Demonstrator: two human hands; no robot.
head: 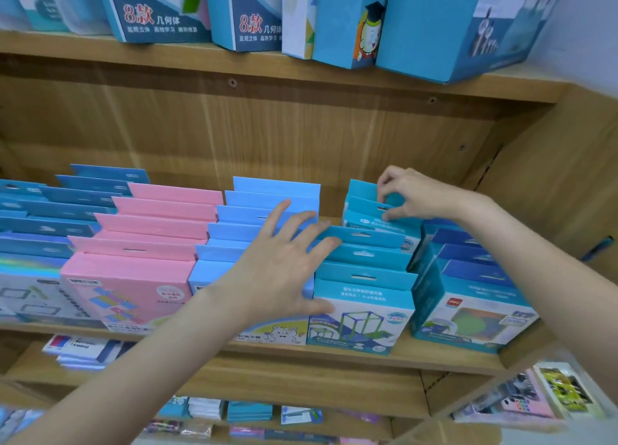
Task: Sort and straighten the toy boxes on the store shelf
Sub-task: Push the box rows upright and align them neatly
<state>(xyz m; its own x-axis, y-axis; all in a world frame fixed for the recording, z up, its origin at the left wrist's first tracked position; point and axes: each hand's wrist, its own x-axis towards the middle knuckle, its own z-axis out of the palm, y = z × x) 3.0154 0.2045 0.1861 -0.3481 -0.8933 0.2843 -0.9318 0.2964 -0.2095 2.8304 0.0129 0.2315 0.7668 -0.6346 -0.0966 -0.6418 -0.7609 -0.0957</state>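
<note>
Teal toy boxes (363, 277) stand in front-to-back row on middle wooden shelf (434, 354), right of centre, hang tabs up. Left hand (284, 267) lies flat, fingers (302, 222) spread across tabs of teal row and light-blue row (234, 230) beside it, thumb against front teal box. Right hand (413, 193) at back of teal row, fingers pinching tab of rear box (368, 207). Pink row (143, 240) further left. Dark-blue boxes (475, 287) just right. Upper shelf carries taller blue boxes (337, 23).

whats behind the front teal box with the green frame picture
More teal boxes of the same kind stand in a row behind the front teal box; the right hand pinches one at the back. Only their hang tabs show, their faces are covered.
</note>
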